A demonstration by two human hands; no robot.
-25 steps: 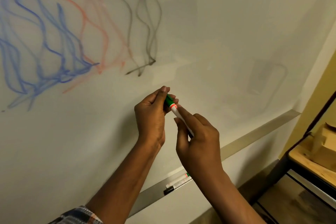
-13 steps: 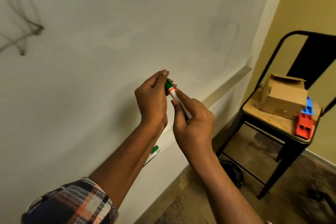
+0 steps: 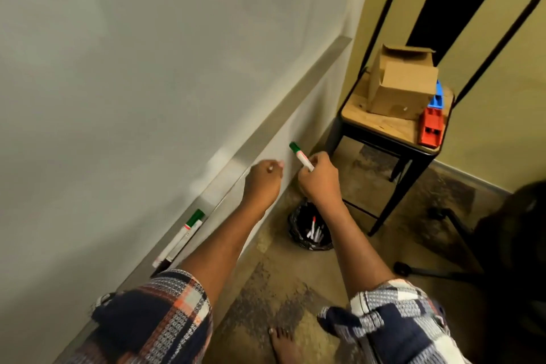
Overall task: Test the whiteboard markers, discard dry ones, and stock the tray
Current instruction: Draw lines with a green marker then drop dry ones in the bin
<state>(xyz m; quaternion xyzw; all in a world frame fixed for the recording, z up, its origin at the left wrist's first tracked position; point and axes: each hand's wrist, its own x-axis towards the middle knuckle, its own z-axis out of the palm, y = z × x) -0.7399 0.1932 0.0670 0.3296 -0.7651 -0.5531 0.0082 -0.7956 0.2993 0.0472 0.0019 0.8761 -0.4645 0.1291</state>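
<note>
My right hand (image 3: 319, 183) grips a white marker with a green cap (image 3: 300, 156), capped end pointing up towards the wall. My left hand (image 3: 262, 183) hangs just left of it with loosely curled fingers and holds nothing that I can see. Both hands hover below the metal tray (image 3: 295, 91) that runs along the whiteboard's (image 3: 147, 53) lower edge. Two markers lie in the tray near my left elbow: a green-capped marker (image 3: 192, 221) and a dark-capped marker (image 3: 174, 254) beside it. On the floor under my right hand sits a black-lined bin (image 3: 298, 235) holding several markers.
A black metal chair (image 3: 384, 133) stands at the right with a cardboard box (image 3: 399, 83), a red block (image 3: 431, 127) and a blue block (image 3: 438, 94) on its wooden seat. An office chair base (image 3: 443, 270) lies at far right. My bare foot (image 3: 284, 344) is on the mottled floor.
My view swung down and right, away from the scribbles. Both hands dropped below the tray; my left hand let go of the marker's cap end and moved apart from the right.
</note>
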